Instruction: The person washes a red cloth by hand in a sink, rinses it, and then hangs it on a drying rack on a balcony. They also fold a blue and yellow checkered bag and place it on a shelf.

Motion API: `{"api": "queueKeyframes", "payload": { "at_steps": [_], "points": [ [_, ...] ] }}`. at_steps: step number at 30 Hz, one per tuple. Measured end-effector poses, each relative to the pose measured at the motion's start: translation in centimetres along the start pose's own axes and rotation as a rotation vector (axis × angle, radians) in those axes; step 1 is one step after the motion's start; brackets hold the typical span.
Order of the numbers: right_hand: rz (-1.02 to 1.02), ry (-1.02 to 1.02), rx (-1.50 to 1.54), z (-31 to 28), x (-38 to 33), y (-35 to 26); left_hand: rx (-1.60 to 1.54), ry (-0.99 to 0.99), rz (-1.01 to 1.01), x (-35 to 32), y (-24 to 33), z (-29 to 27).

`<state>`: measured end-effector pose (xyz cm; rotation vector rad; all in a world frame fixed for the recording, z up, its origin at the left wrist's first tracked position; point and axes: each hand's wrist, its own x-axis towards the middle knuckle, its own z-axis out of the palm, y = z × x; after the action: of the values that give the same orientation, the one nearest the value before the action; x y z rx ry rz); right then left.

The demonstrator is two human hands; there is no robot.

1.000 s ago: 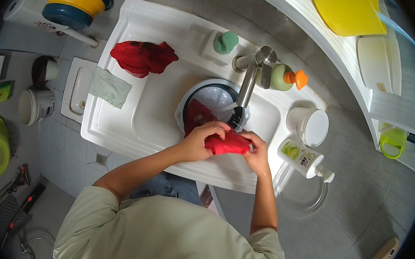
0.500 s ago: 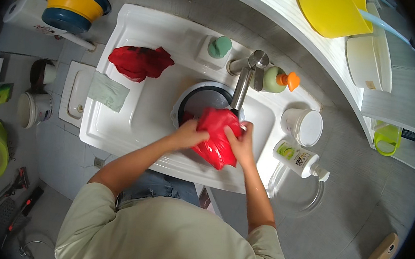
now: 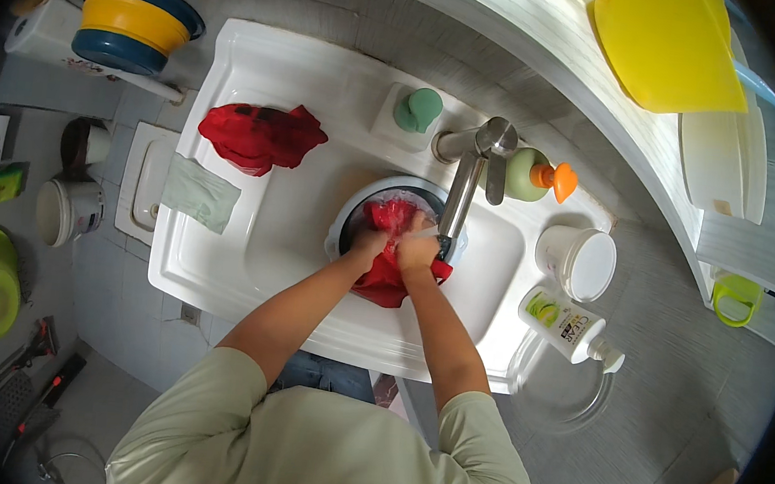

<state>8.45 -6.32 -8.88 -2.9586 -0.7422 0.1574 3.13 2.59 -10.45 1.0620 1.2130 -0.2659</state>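
Note:
Both my hands are down in a round, pale-rimmed basin [image 3: 337,227] standing in the white sink. A wet red cloth [image 3: 382,288] lies bunched in it, one part hanging over the near rim. My left hand [image 3: 371,243] grips the cloth on its left side, and my right hand [image 3: 417,249] grips it close by on the right, beneath the spout of the metal faucet [image 3: 464,193]. Foamy water surrounds the fingers, so the fingertips are partly hidden. Another red cloth [image 3: 263,137], with dark patches, rests crumpled on the sink's left ledge.
A pale green cloth [image 3: 201,192] drapes over the sink's left edge. Behind the basin stand a green-topped container [image 3: 418,110] and a green bottle with an orange pump [image 3: 528,174]. To the right are a white lidded tub [image 3: 576,261] and a white pump bottle [image 3: 560,323].
Both hands have lowered the red cloth from above the basin's near rim into the water under the spout. The whole view has shifted slightly.

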Motion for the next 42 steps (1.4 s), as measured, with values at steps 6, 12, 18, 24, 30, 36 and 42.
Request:
{"api": "queueKeyframes", "payload": {
  "at_steps": [6, 12, 18, 24, 30, 36, 42],
  "points": [
    [0.188, -0.145, 0.572, 0.8, 0.8, 2.4, -0.225, -0.214, -0.073, 2.4, -2.1, -0.6],
    [-0.327, 0.021, 0.510, -13.1, -3.7, -7.2, -0.903, -1.067, -0.022, 0.4, 1.1, -4.8],
    [-0.164, 0.199, 0.430, -10.6, -1.4, -7.6, -0.839, -0.548, -0.326, -7.3, 5.8, -4.3],
    [0.243, -0.102, 0.424, -7.0, 0.3, -1.5, -0.567, -0.531, -0.276, -9.1, 5.9, -4.5],
    [0.010, 0.260, 0.375, -3.2, -0.6, -1.9, -0.210, -0.040, 0.245, 1.3, 0.3, -1.4],
    [0.326, -0.239, 0.349, -2.9, 0.6, -2.0, 0.170, 0.136, 0.424, -0.9, 1.9, -1.0],
    [0.097, -0.306, 0.188, -0.6, 0.0, -0.6, 0.089, 0.031, 0.292, 1.2, 0.8, -0.8]
  ]
}}
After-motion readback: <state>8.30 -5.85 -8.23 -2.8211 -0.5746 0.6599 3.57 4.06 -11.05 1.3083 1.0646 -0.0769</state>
